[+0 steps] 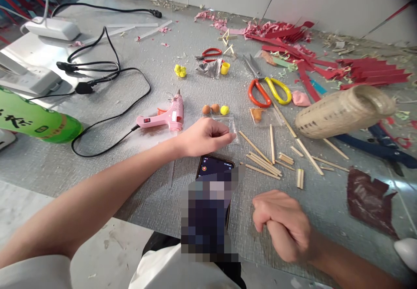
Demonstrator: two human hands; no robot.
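My left hand (208, 138) is curled closed just above the top end of a phone (216, 163), with nothing showing in it. Beside its fingers lies a small clear plastic bag (232, 126). A row of two brown balls and a yellow clay ball (224, 110) sits just beyond it. To its left, a pink glue gun (169, 114) rests on the table. My right hand (283, 224) forms a fist low on the right, nothing visible in it. Thin wooden sticks (263, 164), some in short bundles, lie between and beyond my hands. Much of the phone is blurred out.
Scissors (260, 80), a tan bottle (342, 111) on its side and blue-handled pliers (378, 148) lie right. Red paper strips (302, 50) spread behind. Black cables (107, 63), power strips (52, 27) and a green bottle (39, 115) occupy the left.
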